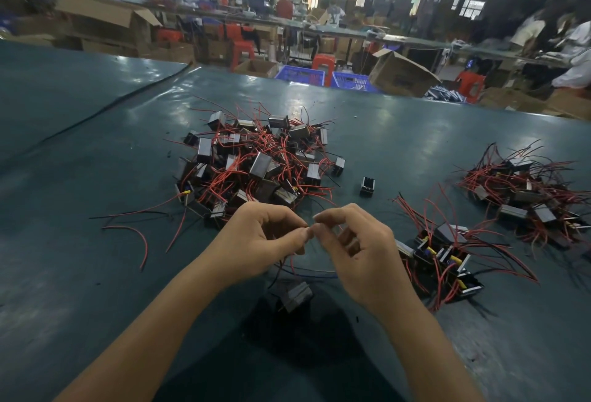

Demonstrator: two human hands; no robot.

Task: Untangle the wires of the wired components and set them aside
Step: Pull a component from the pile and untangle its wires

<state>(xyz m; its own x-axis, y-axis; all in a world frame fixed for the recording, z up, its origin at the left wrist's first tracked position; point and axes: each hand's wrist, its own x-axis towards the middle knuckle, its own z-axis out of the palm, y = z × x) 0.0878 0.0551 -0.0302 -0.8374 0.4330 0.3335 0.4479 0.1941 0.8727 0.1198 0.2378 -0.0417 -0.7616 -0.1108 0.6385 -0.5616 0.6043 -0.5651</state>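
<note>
Desk [96, 178], dark green top. Near its front edge left hand [256, 238] and right hand [361, 254] meet tip to tip, fingers curled, each pinching thin wire [291, 262]. Black component [295, 296] sits blurred just below them, red & black leads rising toward the hands. Tangled pile [256, 162] lies mid-desk, just beyond the hands. Toward the right edge: near bunch [444, 257] beside the right hand, far bunch [527, 190] further back. Lone component [366, 186] sits btwn pile & bunches.

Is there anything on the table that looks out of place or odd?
Yes: one small black component sits alone on the table, apart from the tangled pile, and no wires show on it.
</note>
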